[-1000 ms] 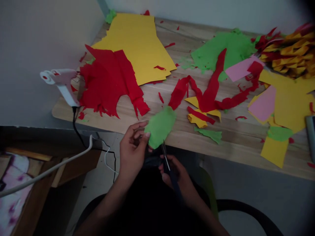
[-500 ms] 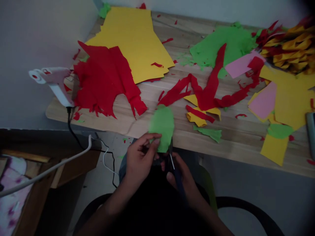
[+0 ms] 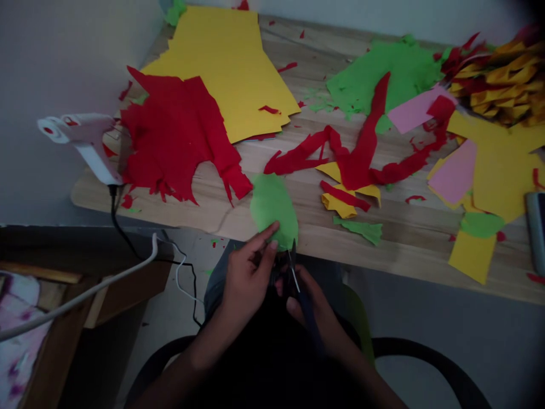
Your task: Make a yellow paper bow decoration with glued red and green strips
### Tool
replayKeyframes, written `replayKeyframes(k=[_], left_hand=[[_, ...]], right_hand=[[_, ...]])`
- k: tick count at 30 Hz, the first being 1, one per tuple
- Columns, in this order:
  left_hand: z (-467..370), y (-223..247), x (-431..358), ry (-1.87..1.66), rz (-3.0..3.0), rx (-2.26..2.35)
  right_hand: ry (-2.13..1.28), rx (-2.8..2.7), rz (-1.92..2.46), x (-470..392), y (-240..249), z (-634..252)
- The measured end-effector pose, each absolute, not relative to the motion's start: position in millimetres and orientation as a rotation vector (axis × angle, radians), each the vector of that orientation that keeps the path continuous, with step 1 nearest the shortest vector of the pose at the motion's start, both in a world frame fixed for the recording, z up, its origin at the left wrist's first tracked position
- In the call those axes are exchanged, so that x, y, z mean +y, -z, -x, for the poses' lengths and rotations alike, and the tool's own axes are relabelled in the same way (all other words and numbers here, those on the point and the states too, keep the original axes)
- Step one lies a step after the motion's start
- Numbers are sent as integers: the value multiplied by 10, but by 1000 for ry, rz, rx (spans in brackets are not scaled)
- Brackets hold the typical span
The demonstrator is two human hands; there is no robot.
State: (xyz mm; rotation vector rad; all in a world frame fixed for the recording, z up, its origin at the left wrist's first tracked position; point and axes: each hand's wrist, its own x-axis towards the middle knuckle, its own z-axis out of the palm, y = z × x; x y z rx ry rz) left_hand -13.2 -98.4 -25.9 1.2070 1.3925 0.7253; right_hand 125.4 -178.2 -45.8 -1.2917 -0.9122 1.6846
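My left hand (image 3: 251,270) pinches the lower end of a rounded green piece of crepe paper (image 3: 275,207), thumb and forefinger closed on it. The paper stands out over the table's front edge. In my right hand (image 3: 315,307) is a pair of scissors (image 3: 293,272) with dark handles, fingers wrapped round them. The blades point up toward the paper's lower right edge; whether they touch it I cannot tell. Behind the paper lies a twisted strip of red crepe paper (image 3: 357,165).
A pink and white glue gun (image 3: 85,142) stands at the left, its black cord hanging off the table (image 3: 204,218). Red crepe paper (image 3: 170,136) overlaps yellow sheets (image 3: 221,68). Further right are green crepe paper (image 3: 383,79), pink pieces (image 3: 455,173) and a bunch of yellow folded paper (image 3: 506,85).
The green paper has tilted and moved slightly up and left with my left hand. More of its rounded outline shows. The scissor blades now sit at its lower right, with the tip more exposed.
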Motion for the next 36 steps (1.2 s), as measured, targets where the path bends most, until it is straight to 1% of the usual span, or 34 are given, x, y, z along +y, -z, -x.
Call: replayKeyframes(k=[6,17,28,36], left_hand=[[71,244,-956,-793,-1059,1360],[58,187,-878,-792,-831,1309],[108,142,-863,-731,-988,1374],[113,120,-836,-762,-1103,1397]], right_hand=[[-1689,-828,1372,-1785,468,-1243],[-1676,-796,1497,-1795,416,-1214],[-1679,-782,1589,-1800,407,-1207],[-1673,-782,1657,-1822,401,-1210]])
